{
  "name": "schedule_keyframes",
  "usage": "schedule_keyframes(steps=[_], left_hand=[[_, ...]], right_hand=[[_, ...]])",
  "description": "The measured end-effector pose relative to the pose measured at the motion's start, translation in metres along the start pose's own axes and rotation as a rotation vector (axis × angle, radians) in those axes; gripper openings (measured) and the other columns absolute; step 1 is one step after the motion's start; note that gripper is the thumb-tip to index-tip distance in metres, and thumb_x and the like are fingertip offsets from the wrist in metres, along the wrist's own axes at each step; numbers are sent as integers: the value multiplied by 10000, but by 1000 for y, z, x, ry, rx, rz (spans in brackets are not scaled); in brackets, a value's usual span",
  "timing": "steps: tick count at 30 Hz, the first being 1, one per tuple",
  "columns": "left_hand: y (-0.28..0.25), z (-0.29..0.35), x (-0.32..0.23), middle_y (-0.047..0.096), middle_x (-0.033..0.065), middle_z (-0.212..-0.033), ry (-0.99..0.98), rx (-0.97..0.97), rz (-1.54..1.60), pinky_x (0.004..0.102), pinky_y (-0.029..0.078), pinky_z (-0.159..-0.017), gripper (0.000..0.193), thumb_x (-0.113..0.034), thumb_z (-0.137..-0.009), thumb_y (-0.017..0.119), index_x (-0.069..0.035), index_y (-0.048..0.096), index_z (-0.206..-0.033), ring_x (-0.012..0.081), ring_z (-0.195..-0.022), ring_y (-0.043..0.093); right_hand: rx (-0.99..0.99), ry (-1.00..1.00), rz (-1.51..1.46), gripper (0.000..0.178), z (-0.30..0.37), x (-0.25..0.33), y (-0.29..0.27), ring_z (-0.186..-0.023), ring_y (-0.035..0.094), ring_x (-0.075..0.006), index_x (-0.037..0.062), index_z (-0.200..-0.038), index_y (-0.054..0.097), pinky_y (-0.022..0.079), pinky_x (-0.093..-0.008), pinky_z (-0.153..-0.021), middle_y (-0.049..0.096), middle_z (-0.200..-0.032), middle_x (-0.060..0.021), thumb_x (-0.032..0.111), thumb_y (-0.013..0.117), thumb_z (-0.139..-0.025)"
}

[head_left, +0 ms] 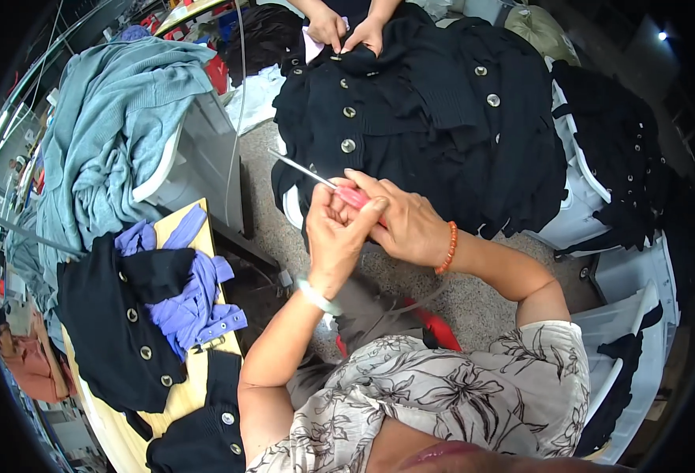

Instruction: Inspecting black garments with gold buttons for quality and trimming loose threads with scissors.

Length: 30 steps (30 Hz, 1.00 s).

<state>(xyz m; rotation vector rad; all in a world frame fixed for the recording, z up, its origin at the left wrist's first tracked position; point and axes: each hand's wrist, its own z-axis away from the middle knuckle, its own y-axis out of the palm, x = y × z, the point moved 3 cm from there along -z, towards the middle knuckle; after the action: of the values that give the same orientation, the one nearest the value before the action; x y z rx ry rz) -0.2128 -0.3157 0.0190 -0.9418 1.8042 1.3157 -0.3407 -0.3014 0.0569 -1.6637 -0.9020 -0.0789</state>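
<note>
Hands meeting in the middle of the view, over a black buttoned cardigan [410,118] heaped on a white stand. Left hand [335,236] curled, fingers bent inward, thumb pressed against a pink-handled tool [353,195]. Right hand [406,225] closed around the same pink handle from the other side, orange bead bracelet [449,247] on that wrist, pale band [318,296] on the left wrist. Thin metal shaft [300,168] of the tool sticking out up and to the left, its tip just above the cardigan's lower edge, near a metal button [348,145]. Cannot tell whether thread or cloth sits pinched between the fingertips.

Across the pile, at the upper edge, another person's two hands [347,31] resting on the collar of the black knitwear. On the left, a grey-green sweater [111,134] draped over a white bin. Lower left, a wooden counter [178,394] carrying a purple garment [193,292] and another black buttoned cardigan [119,331]. More black knitwear [623,158] hanging over white racks on the right.
</note>
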Motion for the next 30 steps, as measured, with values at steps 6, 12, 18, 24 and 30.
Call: schedule_keyframes(steps=[6, 12, 18, 24, 30], left_hand=[[10, -61, 19, 661, 62, -961, -96, 201, -45, 164, 474, -668, 500, -32, -835, 742, 19, 443, -1233, 70, -820, 607], [-20, -200, 31, 581, 69, -920, -135, -134, -33, 257, 555, -569, 649, -221, -895, 706, 12, 349, -1385, 138, -700, 628], [-42, -306, 82, 623, 77, -861, -52, -192, -174, 236, 508, -556, 445, -94, -814, 748, 34, 569, -1200, 113, -664, 591], [-42, -320, 100, 660, 37, -861, 142, -94, -140, 197, 505, -690, 310, -20, -794, 750, 68, 643, -1071, 72, -738, 609], [-46, -317, 106, 646, 32, -906, 189, -105, -57, 177, 487, -700, 319, -13, -806, 746, 73, 642, -1096, 53, -756, 586]], right_hand=[[-136, 40, 70, 276, -31, -49, -26, -799, 661, -367, 93, -1122, 560, 527, -468, -667, 676, -865, -146, 132, 635, -859], [-5, 250, 190, 173, -77, -104, -92, -763, 646, -377, -6, -993, 550, 493, -414, -704, 620, -765, -173, 64, 623, -853], [157, 340, 337, 185, -118, -125, -98, -810, 616, -427, -4, -972, 519, 478, -448, -743, 611, -785, -210, 82, 631, -854], [253, 411, 401, 213, -148, -121, -104, -848, 604, -453, -10, -970, 530, 465, -478, -744, 612, -799, -244, 130, 645, -859], [303, 401, 500, 206, -156, -109, -106, -861, 639, -426, -38, -938, 570, 497, -484, -763, 644, -815, -240, 145, 631, -869]])
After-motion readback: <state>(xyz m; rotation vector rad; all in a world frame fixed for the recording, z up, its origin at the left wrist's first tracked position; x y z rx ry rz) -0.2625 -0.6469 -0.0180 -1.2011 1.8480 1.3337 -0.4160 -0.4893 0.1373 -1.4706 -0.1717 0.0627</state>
